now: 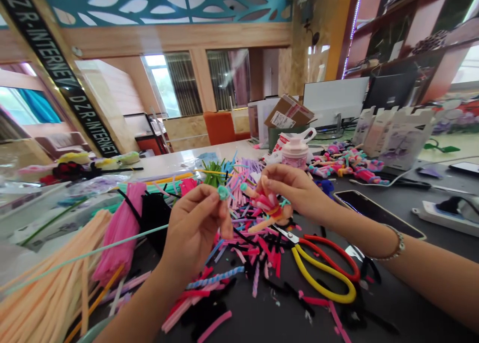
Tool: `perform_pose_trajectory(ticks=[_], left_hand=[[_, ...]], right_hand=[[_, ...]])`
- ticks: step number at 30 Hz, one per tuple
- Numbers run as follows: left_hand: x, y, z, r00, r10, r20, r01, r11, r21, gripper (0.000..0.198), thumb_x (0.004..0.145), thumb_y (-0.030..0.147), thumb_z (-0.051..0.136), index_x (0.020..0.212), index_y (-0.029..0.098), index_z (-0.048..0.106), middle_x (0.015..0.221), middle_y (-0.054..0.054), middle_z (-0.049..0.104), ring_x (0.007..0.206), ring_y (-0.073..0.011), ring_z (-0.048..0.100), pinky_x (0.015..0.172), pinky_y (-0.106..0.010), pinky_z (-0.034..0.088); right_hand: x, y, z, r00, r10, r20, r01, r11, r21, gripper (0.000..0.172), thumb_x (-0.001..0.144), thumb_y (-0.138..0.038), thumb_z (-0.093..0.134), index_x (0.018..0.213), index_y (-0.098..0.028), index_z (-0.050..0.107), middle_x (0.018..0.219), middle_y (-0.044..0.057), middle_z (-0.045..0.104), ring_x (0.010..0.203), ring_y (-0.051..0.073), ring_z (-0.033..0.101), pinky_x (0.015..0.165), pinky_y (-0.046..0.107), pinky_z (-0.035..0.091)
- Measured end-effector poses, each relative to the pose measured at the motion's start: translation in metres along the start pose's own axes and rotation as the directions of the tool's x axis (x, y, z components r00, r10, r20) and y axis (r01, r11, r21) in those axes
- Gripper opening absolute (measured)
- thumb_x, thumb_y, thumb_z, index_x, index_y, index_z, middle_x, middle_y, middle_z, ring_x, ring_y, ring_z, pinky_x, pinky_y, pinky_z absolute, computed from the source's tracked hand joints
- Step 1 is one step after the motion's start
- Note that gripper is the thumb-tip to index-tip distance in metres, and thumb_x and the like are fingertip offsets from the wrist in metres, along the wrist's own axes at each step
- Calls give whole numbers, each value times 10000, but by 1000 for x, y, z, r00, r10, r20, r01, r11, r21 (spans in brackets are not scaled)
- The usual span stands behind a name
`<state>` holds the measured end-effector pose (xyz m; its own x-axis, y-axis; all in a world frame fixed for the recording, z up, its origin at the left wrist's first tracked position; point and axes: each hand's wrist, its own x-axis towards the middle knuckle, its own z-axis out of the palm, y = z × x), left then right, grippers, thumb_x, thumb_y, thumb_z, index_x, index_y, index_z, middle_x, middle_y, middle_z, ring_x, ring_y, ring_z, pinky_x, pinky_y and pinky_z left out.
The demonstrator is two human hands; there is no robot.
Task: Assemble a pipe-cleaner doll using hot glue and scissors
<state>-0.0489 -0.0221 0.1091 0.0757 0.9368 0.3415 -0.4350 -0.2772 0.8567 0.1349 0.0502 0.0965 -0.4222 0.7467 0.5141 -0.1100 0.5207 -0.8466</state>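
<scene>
My left hand (198,218) pinches a mint-green pipe cleaner between thumb and forefinger. Its end is wound into a small coil (223,193) at my fingertips, and the long tail (123,243) runs off to the lower left. To the right, my right hand (288,186) is closed on a small pipe-cleaner doll (270,203) with a pink body, peach limbs and a mint tip. My fingers partly cover the doll. Scissors (322,263) with one red and one yellow handle lie just below my right hand.
Cut pipe-cleaner pieces (258,253) are strewn over the dark table. Peach (48,278) and pink bundles (121,233) lie at left. Finished dolls (348,163), a pink-lidded jar (294,151), a phone (377,213) and a power strip (449,216) are at right.
</scene>
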Motion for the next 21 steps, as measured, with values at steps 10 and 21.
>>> perform_pose_trajectory(ticks=[10,21], left_hand=[[15,-15,-18,958,164,-236,-115,971,207,124,722,193,661,693,159,545,517,69,492,410,-30,419,413,-133,331],[10,-27,-25,943,331,43,-280,712,644,59,739,200,654,692,185,623,653,22,605,587,-87,534,531,-174,443]], right_hand=[[-28,10,44,982,76,173,-80,997,19,216,890,-395,519,827,-191,493,719,-38,456,613,82,431,562,227,394],[-36,16,51,953,284,106,-304,890,341,265,794,-371,668,796,-188,476,702,-53,505,543,33,457,456,136,383]])
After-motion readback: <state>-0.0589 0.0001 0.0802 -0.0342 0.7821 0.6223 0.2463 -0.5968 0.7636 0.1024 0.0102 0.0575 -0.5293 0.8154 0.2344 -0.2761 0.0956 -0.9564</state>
